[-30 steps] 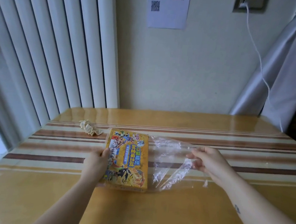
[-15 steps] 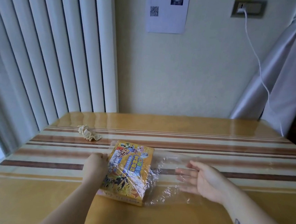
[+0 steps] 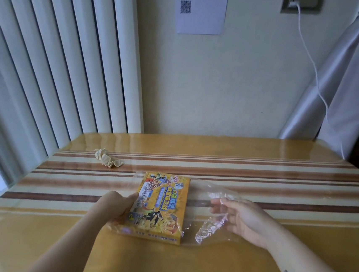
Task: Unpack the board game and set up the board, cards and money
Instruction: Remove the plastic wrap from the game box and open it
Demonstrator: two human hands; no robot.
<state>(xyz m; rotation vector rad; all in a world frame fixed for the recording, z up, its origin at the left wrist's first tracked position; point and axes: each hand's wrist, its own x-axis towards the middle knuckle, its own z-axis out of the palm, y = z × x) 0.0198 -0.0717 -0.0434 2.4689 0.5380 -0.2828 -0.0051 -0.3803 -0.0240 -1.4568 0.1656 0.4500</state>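
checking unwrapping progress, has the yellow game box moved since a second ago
Yes. The game box has shifted slightly toward the person and rightward: its far edge lay level with the crumpled paper wad, and now sits nearer than it.

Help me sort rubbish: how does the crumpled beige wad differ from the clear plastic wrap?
The crumpled beige wad is opaque; the clear plastic wrap is see-through. The wad is balled tight; the wrap spread loose. The wad sits alone; the wrap drapes the right hand beside the yellow game box. Both lie on the striped table.
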